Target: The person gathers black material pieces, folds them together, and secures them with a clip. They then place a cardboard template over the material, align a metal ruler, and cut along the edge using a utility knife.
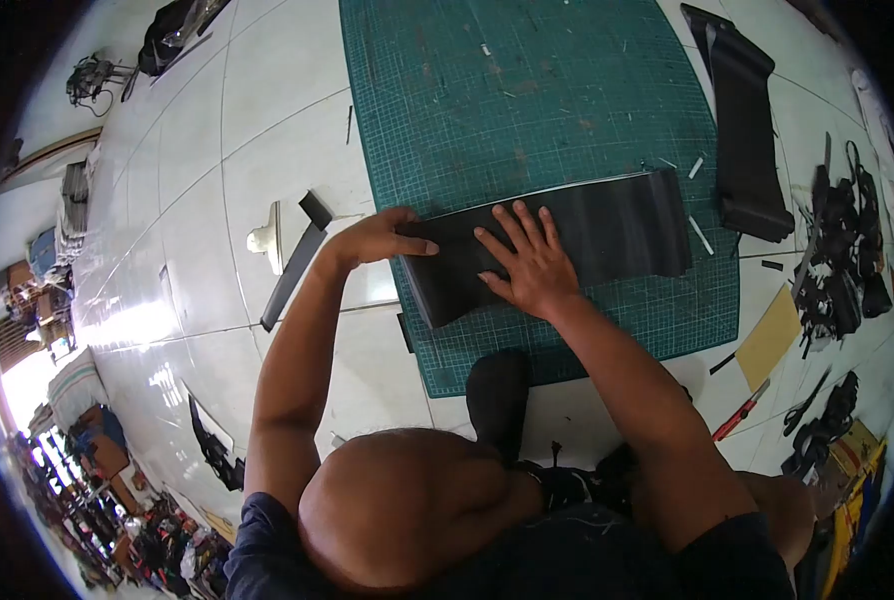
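It is bright. Strong light comes from nine o'clock and makes a white shine on the floor (132, 312). Its lines bend near the edges, and the corners go black.

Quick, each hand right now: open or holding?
Left hand: curled at one end of the black sheet; whether it grips can't be told.
Right hand: open, spread flat on the black sheet.

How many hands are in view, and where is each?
2: the left hand is at the left end of the black sheet, thumb on top; the right hand lies palm down on its middle.
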Tool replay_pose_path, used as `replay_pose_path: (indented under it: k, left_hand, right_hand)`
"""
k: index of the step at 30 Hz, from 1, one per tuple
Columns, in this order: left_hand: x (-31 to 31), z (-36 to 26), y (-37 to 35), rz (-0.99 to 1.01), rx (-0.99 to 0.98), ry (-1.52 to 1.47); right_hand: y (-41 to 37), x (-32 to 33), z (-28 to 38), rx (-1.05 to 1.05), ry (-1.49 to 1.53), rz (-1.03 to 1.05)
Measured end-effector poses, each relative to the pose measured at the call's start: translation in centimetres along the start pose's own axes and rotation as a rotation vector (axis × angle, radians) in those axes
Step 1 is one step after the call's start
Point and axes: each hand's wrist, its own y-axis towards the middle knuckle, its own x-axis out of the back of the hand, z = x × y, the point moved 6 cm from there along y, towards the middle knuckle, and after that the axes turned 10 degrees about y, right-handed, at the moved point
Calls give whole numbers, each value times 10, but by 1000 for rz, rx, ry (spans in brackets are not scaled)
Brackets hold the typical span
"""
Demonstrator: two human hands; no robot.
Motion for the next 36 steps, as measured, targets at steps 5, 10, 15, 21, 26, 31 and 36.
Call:
replay_pose_path:
  k: [5, 10, 15, 21, 26, 31, 36]
  left_hand:
    - [-13, 11, -15, -205, -83, -267]
    - [-30, 25, -8, -416, -87, -350]
    - [-35, 33, 1, -502, -92, -265]
    - [-34, 23, -5, -564, -75, -141]
    - [-33, 12, -17, -726, -67, -60]
    - [-33, -16, -38, -854, 30, 336]
    - [-54, -83, -59, -866, -211, 482]
  right_hand:
    - [-1, 4, 1, 15, 7, -27]
    - [-1, 8, 3, 26, -4, -34]
    - [-1, 7, 4, 54, -5, -74]
    - [-2, 9, 3, 46, 22, -76]
    - [-2, 9, 3, 55, 27, -84]
    - [-1, 4, 1, 40, -3, -38]
    - [0, 4, 0, -5, 22, 27]
